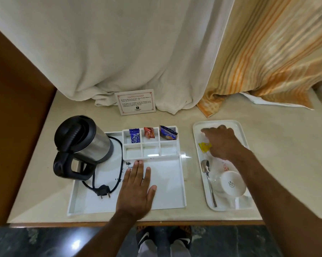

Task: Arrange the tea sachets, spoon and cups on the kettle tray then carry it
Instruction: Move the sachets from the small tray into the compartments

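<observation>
The white compartmented kettle tray (167, 197) is pressed flat by the left hand (137, 190), fingers spread and empty. To its right, a white oblong serving tray (197, 130) carries a steel spoon (209, 182), an upturned white cup (232, 183) and a yellow sachet (204, 146). The right hand (221, 141) is placed over the sachet; its grip cannot be told.

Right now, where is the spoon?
The spoon lies on the small tray at the right, along its left edge, beside the upturned cup.
</observation>
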`<state>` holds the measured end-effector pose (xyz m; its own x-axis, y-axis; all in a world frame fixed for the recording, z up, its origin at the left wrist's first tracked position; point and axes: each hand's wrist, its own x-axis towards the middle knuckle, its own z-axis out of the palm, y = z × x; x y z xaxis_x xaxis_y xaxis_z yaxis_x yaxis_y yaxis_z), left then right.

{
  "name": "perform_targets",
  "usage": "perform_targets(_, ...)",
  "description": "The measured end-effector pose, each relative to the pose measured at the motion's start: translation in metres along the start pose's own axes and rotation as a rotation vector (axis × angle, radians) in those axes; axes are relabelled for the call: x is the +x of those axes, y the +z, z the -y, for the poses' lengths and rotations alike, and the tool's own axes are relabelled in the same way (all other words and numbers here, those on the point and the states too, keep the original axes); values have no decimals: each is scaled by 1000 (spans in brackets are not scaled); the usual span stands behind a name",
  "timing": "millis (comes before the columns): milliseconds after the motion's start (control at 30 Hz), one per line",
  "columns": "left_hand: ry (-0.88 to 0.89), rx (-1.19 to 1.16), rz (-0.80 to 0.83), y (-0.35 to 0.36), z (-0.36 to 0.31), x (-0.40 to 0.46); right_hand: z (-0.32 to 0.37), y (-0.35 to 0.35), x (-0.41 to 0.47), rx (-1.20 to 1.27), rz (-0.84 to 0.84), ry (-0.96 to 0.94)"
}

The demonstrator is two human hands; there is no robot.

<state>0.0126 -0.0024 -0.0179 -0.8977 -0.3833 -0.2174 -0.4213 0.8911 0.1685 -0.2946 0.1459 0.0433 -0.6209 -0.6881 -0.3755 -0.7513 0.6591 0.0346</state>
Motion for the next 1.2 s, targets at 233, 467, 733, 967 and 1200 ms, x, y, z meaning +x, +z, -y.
perform_targets(233,-8,10,2,-1,-1,1,5,-14,-3,79,-124,20)
perform_targets(467,7,-19,-13,1,1,1,116,-73,-25,777,-359,-172)
perform_targets(733,31,-57,-23,1,1,3,222,-47,9,209,-111,-299)
perform_targets(967,31,-63,-53,3,4,2,199,-39,-15,446,-420,-252)
perform_targets(1200,15,-26,-73,12,6,1,36,-43,-32,282,-425,191)
